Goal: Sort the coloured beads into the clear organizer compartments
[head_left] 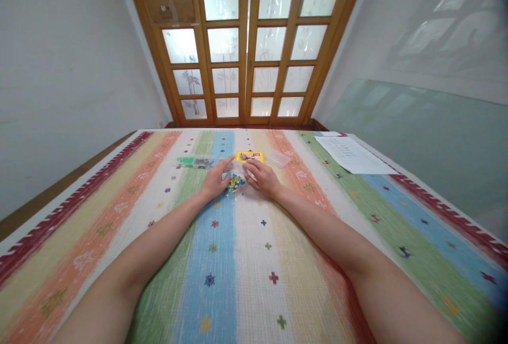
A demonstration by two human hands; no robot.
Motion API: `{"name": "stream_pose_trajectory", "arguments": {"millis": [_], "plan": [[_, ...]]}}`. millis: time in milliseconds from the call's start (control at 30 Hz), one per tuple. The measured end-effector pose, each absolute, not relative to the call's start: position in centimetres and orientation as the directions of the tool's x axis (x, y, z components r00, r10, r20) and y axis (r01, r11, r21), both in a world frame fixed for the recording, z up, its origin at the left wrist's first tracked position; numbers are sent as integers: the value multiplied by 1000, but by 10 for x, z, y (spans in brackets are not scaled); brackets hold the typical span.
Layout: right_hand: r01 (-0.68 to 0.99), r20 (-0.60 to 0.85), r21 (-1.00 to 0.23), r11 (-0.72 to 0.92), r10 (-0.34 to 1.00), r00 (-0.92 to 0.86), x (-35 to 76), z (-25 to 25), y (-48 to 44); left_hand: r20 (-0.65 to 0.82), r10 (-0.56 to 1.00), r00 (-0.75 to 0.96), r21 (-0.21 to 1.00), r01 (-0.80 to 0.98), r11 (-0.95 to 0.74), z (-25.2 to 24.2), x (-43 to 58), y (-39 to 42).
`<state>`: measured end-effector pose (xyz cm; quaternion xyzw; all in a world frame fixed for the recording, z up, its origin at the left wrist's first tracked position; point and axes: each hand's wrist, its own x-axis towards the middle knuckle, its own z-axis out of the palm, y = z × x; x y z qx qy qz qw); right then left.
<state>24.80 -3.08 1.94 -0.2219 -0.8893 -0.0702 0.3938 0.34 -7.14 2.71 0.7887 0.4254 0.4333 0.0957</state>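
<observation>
My left hand (216,180) rests at the left of a small pile of blue and yellow pieces (235,182), its index finger and thumb apart. On the other side, my right hand (263,179) curves inward over the pile's right edge with its fingers spread. A pale, see-through area lies between the fingertips; whether it is a plastic container is too small to tell. Just beyond the fingers is a yellow box (250,156) with a printed picture and red lettering. Neither hand visibly grips a piece.
A clear plastic case (197,162) with green and dark contents lies left of the yellow box. To its right sits a translucent plastic lid or tray (278,159). Printed paper (353,154) lies on the striped tablecloth (254,259) at the far right. Wooden glazed doors (248,42) stand behind.
</observation>
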Motion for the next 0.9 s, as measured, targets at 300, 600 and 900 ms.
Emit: {"name": "stream_pose_trajectory", "arguments": {"millis": [300, 600, 900], "plan": [[508, 676, -50, 860, 403, -617, 242, 26, -35, 402, 905, 138, 892, 164, -421, 12, 20, -62], [522, 689, 5, 853, 375, -620, 235, 25, -34, 351, 923, 158, 869, 313, -384, 11, 16, -61], [693, 641, -78, 717, 568, -517, 260, 29, -21, 511, 859, -44, 532, 801, -275, 24, -48, -35]]}}
